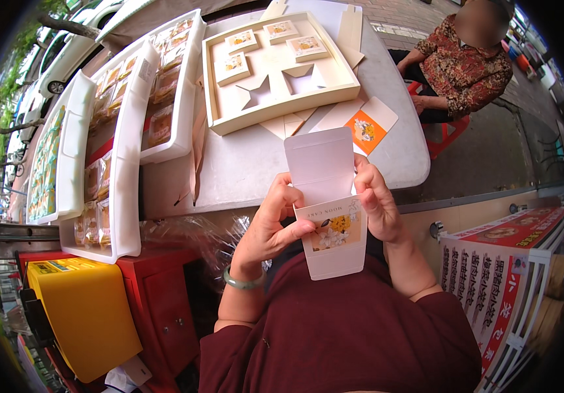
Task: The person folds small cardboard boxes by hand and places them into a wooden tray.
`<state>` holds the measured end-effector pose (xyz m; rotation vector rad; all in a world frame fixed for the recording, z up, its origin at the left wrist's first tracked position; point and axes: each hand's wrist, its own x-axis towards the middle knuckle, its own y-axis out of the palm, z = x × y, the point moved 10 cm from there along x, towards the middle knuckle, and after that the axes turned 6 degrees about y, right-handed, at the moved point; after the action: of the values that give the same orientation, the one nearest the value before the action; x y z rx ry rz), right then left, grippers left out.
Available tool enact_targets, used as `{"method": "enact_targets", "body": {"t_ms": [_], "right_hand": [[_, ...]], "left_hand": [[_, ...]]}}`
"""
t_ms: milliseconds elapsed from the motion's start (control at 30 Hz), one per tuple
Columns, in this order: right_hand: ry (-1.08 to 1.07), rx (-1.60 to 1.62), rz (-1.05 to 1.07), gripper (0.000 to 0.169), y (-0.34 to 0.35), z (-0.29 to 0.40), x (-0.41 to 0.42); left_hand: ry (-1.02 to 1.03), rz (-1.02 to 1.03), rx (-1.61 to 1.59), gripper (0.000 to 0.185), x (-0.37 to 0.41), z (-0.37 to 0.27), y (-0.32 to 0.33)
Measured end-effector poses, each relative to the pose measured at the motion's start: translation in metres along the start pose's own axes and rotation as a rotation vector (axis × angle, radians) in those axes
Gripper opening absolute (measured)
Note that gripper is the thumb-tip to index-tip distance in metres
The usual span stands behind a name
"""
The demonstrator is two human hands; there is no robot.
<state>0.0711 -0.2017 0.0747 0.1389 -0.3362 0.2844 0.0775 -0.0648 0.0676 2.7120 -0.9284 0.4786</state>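
Observation:
Between my two hands is a small printed cardboard mooncake box point(337, 236), partly folded, its end flaps spread out above and below. My left hand point(274, 221) grips its left side, the thumb on the printed face. The fingers of my right hand point(378, 201) pinch the right side near the upper fold. Beyond them on the table lies a large cream gift box tray point(282, 110). Several small printed boxes point(306, 47) sit in its cut-outs, and two cut-outs hold no box. A flat orange-printed carton point(366, 130) lies near the tray's right front corner.
White plastic crates point(132, 118) of wrapped pastries point(161, 125) stand at the left. A yellow container point(83, 314) is beside a red cabinet point(164, 314). A seated person point(478, 73) is beyond the table's right edge point(427, 157). A printed banner stand point(498, 265) stands at the right.

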Motion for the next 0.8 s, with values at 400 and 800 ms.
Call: {"method": "enact_targets", "body": {"t_ms": [400, 800], "right_hand": [[0.071, 0.127, -0.104, 0.055, -0.005, -0.01, 0.001], [0.211, 0.205, -0.111, 0.057, -0.018, -0.023, -0.002]], "left_hand": [[-0.015, -0.206, -0.088, 0.055, 0.002, 0.007, -0.013], [-0.083, -0.21, -0.213, 0.053, 0.0, 0.015, -0.014]]}}
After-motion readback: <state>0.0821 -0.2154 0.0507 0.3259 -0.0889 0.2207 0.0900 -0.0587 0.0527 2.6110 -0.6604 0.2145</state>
